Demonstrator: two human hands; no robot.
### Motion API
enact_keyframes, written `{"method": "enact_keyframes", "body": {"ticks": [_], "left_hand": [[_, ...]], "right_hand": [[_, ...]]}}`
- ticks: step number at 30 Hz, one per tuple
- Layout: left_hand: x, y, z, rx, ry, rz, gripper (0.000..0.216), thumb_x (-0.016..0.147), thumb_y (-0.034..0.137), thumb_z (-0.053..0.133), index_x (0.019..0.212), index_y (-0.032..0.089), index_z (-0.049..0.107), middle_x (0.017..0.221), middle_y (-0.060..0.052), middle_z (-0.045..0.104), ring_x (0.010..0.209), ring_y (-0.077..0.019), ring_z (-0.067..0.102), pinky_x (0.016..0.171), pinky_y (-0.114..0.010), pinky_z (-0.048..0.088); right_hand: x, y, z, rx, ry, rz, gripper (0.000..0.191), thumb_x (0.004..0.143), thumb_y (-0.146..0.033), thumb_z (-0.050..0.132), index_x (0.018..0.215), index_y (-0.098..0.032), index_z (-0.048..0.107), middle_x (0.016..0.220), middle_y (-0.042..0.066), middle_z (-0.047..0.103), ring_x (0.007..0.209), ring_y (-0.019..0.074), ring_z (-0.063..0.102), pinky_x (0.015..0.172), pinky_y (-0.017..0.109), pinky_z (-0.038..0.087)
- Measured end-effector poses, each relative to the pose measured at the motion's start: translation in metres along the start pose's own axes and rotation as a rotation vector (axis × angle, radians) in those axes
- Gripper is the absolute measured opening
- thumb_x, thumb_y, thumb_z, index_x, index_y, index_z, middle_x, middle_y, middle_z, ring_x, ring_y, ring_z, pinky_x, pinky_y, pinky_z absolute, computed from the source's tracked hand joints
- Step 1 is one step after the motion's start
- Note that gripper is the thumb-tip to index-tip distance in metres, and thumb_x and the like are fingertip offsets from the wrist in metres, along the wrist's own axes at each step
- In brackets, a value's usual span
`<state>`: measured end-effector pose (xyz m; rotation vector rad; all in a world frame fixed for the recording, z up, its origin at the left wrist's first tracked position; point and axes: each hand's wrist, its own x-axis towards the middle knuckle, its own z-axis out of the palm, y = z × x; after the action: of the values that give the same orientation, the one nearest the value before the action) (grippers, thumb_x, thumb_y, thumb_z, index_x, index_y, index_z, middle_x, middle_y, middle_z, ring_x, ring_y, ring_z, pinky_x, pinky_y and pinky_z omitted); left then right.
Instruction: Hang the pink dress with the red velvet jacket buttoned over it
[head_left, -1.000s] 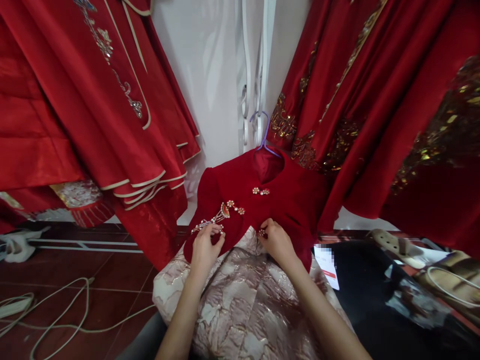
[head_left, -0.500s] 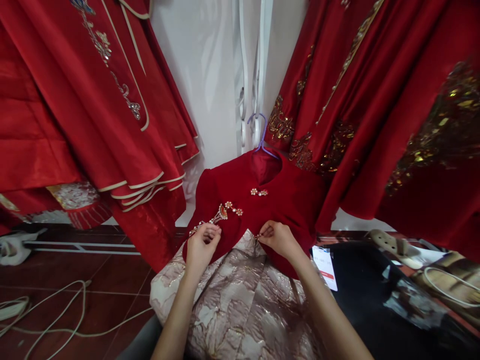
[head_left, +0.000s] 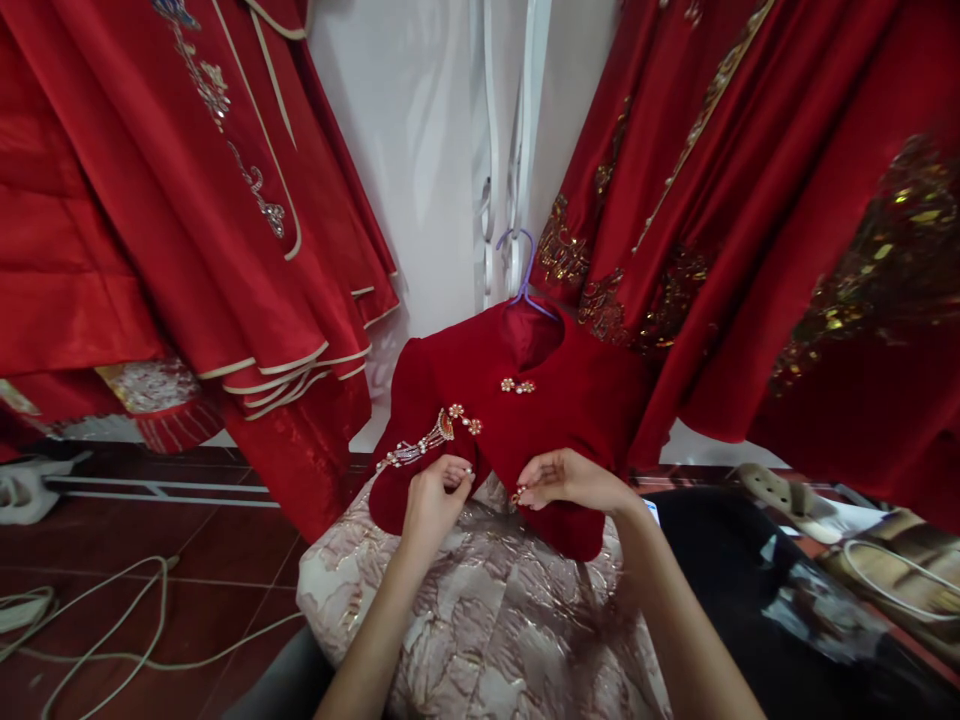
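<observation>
A small red velvet jacket (head_left: 570, 395) on a purple hanger (head_left: 525, 275) lies in front of me over a pale brocade skirt (head_left: 480, 620). It has pearl clasps: one at the neck (head_left: 518, 386), one with a beaded tassel (head_left: 431, 440) lower left. My left hand (head_left: 433, 500) pinches the jacket's left front edge by a pearl piece. My right hand (head_left: 562, 478) pinches the right front edge, with a small clasp at its fingertips. The two hands sit close together at the jacket's lower opening.
Red embroidered gowns hang at left (head_left: 187, 200) and right (head_left: 750, 220), with a white wall (head_left: 420, 150) between them. White cables (head_left: 112, 620) trail over the dark red floor at left. A black surface (head_left: 787, 600) with beige sandals (head_left: 780, 490) lies at right.
Both hands have drawn the two front edges of the jacket toward each other; the left hand moved right and the right hand's wrist turned outward, covering the white tag.
</observation>
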<state>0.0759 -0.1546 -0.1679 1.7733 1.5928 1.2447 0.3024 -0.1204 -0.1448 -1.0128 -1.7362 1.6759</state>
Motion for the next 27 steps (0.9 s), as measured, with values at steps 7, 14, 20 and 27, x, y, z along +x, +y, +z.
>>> {"method": "enact_keyframes", "body": {"ticks": [7,14,20,27], "left_hand": [[-0.001,-0.002,-0.006,-0.078,0.049,-0.048,0.012,0.071,0.017,0.061,0.083,0.017,0.065,0.073,-0.002,0.071,0.066,-0.0143,0.068,0.067,-0.027,0.057],[-0.003,-0.005,-0.006,-0.174,0.038,-0.066,0.015,0.07,0.02,0.064,0.085,0.016,0.065,0.078,-0.005,0.072,0.07,-0.0154,0.07,0.069,-0.027,0.058],[-0.002,-0.012,-0.001,-0.199,0.064,-0.075,0.016,0.071,0.024,0.068,0.084,0.015,0.067,0.081,-0.007,0.074,0.074,-0.0178,0.071,0.071,-0.031,0.059],[-0.002,-0.015,-0.002,-0.184,0.056,-0.092,0.013,0.071,0.021,0.066,0.083,0.016,0.07,0.083,-0.008,0.075,0.075,-0.0194,0.072,0.075,-0.033,0.059]], "right_hand": [[0.023,-0.005,0.045,0.212,0.219,-0.177,0.032,0.061,-0.035,0.08,0.085,-0.017,0.068,0.081,0.003,0.073,0.077,0.0143,0.068,0.08,0.031,0.054],[0.051,0.025,0.067,0.006,0.462,-0.312,0.03,0.066,-0.041,0.076,0.079,-0.015,0.066,0.078,0.006,0.071,0.073,0.0158,0.067,0.074,0.03,0.055],[0.046,0.022,0.07,-0.103,0.522,-0.349,0.02,0.075,-0.037,0.068,0.079,-0.018,0.063,0.081,0.005,0.071,0.075,0.0158,0.068,0.073,0.028,0.056],[0.045,0.02,0.08,-0.193,0.578,-0.38,0.016,0.081,-0.034,0.062,0.08,-0.018,0.063,0.084,0.005,0.067,0.075,0.0149,0.066,0.067,0.026,0.057]]}}
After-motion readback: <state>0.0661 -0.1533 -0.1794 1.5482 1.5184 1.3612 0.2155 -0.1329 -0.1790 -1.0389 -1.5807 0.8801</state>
